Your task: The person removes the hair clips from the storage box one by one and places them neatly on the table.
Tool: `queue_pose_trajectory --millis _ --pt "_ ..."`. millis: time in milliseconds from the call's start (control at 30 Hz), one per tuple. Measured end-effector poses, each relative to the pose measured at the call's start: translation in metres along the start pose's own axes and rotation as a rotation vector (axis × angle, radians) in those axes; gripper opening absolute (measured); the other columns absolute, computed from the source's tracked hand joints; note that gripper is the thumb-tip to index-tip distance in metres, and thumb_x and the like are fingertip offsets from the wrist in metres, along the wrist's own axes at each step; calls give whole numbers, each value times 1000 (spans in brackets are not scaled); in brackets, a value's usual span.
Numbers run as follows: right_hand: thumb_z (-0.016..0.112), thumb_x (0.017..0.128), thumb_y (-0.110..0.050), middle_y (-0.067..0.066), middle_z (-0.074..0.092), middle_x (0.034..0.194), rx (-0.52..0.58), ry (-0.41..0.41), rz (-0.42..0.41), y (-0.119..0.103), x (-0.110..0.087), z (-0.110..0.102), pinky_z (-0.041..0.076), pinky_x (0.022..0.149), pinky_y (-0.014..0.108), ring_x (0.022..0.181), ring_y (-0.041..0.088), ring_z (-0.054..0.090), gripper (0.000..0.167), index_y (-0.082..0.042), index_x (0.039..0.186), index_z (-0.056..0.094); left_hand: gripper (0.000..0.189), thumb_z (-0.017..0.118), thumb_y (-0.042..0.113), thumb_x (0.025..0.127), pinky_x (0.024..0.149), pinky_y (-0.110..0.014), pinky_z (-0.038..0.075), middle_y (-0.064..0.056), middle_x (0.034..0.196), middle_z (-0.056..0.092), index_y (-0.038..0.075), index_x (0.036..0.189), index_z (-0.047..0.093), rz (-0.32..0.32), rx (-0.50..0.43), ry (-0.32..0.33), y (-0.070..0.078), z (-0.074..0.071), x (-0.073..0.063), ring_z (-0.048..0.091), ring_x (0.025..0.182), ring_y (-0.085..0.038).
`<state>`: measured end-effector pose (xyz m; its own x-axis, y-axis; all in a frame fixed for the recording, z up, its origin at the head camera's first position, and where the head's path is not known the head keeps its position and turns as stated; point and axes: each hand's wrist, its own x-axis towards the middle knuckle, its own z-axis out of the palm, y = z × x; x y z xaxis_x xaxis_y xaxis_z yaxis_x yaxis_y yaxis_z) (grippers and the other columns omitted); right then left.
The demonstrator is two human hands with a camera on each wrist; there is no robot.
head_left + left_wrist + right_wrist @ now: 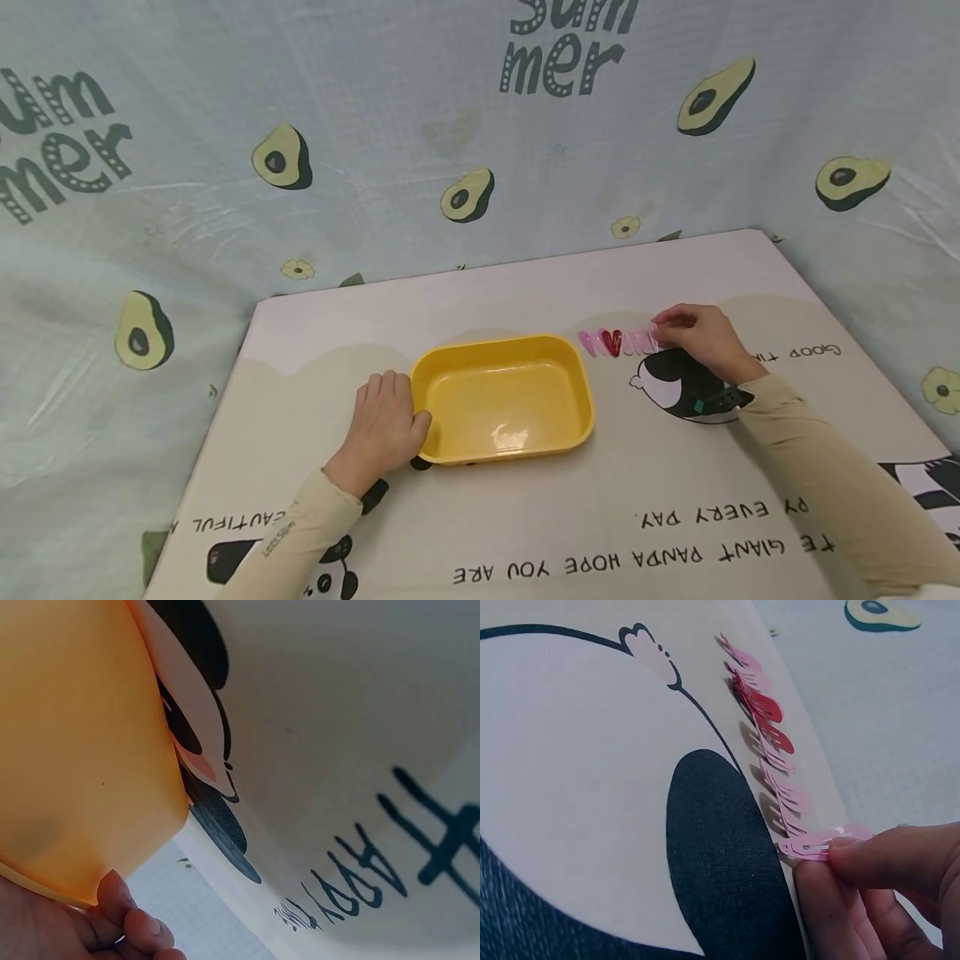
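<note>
A shallow yellow tray (502, 392) lies on the table, its inside bare. My left hand (384, 421) grips its left end, thumb over the rim and fingers along the outer side. In the left wrist view, the tray wall (82, 742) fills the upper left, with part of the left hand (90, 922) below it. Right of the tray, my right hand (701, 337) pinches a pink snap hair clip (806, 847) between thumb and fingers. That clip is at the near end of a row of pink hair clips (791, 796) with red hair clips (765, 706) among them.
The pale table cover (600, 500) carries printed pandas and lettering. A hanging cloth (375, 100) with avocado prints rises behind the table and along its sides. The table's back edge runs just beyond the hair clips.
</note>
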<state>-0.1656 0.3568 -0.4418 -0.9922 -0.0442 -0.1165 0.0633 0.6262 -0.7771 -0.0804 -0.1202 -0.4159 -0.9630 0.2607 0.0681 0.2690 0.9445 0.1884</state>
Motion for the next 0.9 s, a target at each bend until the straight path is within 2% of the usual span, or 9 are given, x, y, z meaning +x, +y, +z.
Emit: queue_pose_trajectory --millis 367,567,900 --pt "67 99 -24 24 75 111 -88 39 -1 -4 0 0 49 72 16 89 20 74 32 0 120 70 18 53 18 88 75 -36 22 -8 81 37 2 91 48 -2 -4 0 1 0 1 31 79 -26" --pt "68 96 -25 25 75 112 -149 58 -7 -4 2 -1 48 76 25 95 31 70 33 0 118 72 18 54 18 87 75 -36 23 -8 80 37 2 90 48 -3 -2 6 2 1 0 31 78 -26" --pt "64 99 -34 25 73 117 -197 72 0 -8 -2 -10 46 77 29 103 35 65 39 -1 120 71 19 54 21 87 73 -35 23 -8 78 36 2 87 48 32 56 2 2 -1 2 32 76 -26"
